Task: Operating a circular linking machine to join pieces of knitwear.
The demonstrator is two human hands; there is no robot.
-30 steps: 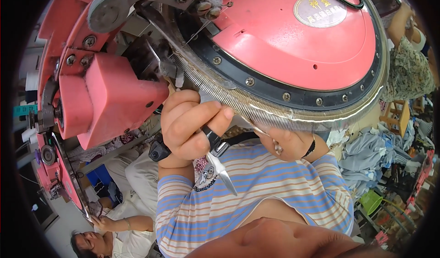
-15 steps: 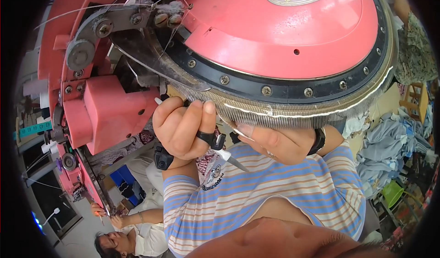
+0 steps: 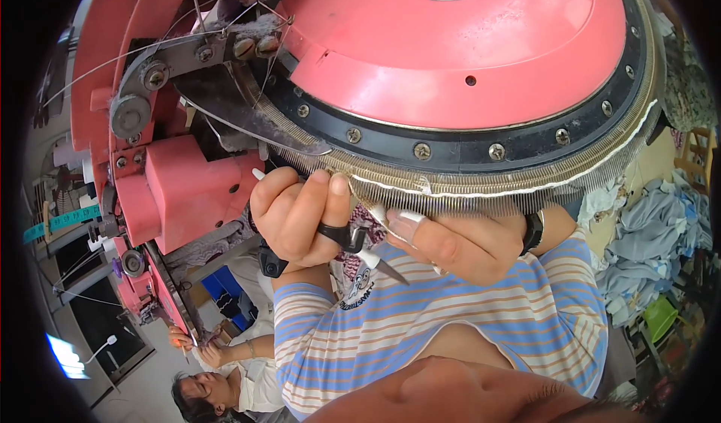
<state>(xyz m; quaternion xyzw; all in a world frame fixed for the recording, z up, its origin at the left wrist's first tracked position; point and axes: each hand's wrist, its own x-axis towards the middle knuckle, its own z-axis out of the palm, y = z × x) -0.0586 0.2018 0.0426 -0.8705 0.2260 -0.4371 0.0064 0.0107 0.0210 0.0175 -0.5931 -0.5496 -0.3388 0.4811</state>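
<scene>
A pink round linking machine (image 3: 451, 47) fills the upper middle, its dial ringed by fine metal needles (image 3: 488, 203). White yarn (image 3: 518, 190) runs along the ring. My left hand (image 3: 300, 213) is closed, with fingertips raised against the left part of the needles. In it are white-handled thread snips with a black finger loop, their grey pointed blade (image 3: 392, 271) sticking out toward my shirt. My right hand (image 3: 469, 246) is curled just under the needles, thumb beside a narrow pale fabric edge (image 3: 373, 211). White tape wraps a digit; its other fingertips are hidden behind the needles.
Left of the dial stand a pink machine housing (image 3: 191, 194) and a curved metal guide (image 3: 248, 130). A co-worker (image 3: 233, 385) sits at another machine at lower left. Grey-blue cloth (image 3: 650, 231) is heaped at the right, above a green container (image 3: 660, 319).
The whole view has shifted slightly. My right thumb has dropped a little from the needles, showing more of its tape and the fabric edge. The left hand keeps its grip on the snips.
</scene>
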